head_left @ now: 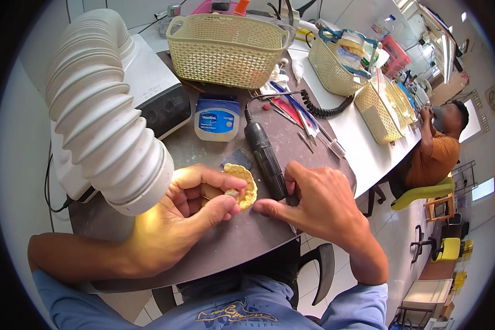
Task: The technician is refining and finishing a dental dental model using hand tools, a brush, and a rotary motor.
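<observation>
My left hand pinches a small pale piece between thumb and fingertips; its exact kind is hard to make out. Right beside those fingertips is a yellow dental cast, arch-shaped with tooth forms, partly covered by the fingers. A black rotary handpiece lies slanted on the dark worktop, its coiled cord leaving the far end. My right hand is closed around the handpiece's near end, thumb on the left side and curled fingers on the right. The handpiece's tip is hidden at the hand.
A white ribbed suction hose arches down over my left forearm. Beyond the hands stand a petroleum jelly tub, a black-fronted box and a cream basket. Slim tools lie at right. A person sits farther right.
</observation>
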Tool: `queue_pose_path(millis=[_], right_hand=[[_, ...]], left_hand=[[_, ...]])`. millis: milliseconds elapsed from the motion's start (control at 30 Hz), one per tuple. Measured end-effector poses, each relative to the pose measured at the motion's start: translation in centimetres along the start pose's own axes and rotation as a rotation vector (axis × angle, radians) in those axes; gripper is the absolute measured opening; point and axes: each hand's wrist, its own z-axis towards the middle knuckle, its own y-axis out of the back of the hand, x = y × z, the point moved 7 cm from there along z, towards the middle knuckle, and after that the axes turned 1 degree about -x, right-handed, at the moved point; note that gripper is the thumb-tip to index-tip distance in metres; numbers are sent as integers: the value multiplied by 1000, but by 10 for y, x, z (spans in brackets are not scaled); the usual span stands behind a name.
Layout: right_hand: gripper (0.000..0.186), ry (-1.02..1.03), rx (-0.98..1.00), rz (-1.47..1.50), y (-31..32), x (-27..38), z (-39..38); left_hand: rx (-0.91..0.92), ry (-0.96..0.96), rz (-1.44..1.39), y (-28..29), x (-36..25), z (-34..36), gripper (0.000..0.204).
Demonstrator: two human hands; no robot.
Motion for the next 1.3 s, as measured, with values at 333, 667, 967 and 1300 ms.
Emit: queue_pose_path(millis=[333, 667, 967, 1300], right_hand=[[27, 35, -563, 1259, 32, -47, -21], [26, 318, -715, 1144, 1, 10, -32], [38, 422, -766, 981, -8, 45, -39], [38, 370, -782, 926, -16, 44, -40]], left_hand=[[9, -62, -26, -1, -1, -1, 21], [59, 79, -32, -5, 0, -7, 21], [20, 162, -57, -1, 3, -3, 22], [4, 197, -78, -1, 2, -1, 23]])
